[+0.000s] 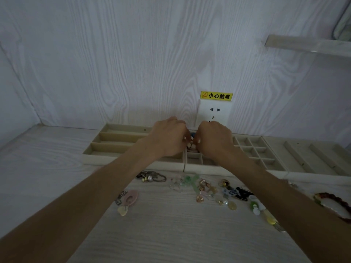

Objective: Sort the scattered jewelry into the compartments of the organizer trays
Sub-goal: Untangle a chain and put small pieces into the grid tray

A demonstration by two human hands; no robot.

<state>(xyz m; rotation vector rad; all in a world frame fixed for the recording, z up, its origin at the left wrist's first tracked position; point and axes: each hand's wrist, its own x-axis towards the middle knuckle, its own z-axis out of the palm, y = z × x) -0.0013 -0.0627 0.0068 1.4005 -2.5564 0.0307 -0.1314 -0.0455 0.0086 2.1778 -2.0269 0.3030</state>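
At the far left of the organizer tray point(114, 138) the three long slots sit bare, so nothing there can spill, but its front wall stands close to my left forearm, and a careless drag could shove the whole tray along the table point(47, 158). My left hand point(167, 138) is curled over the middle compartments, fingers bent down on a small beaded piece point(190, 144) with pale and blue beads; a thin cord point(184, 160) from it hangs over the tray's front edge. That cord is my main worry: if I let go now it could pull the piece back out, or snag the loose grey rings point(152, 177) lying just below. My right hand point(214, 140) is curled on the same piece from the other side, and I cannot tell which compartment it sits over, because both hands hide it. Further right, the small square cells point(254, 149) are shallow, so a bead set on a divider may roll into the wrong one. Under my right forearm the scattered earrings point(209, 190) and the red beaded bracelet point(334, 200) lie near the table's edge, where a sweeping elbow could knock them off.
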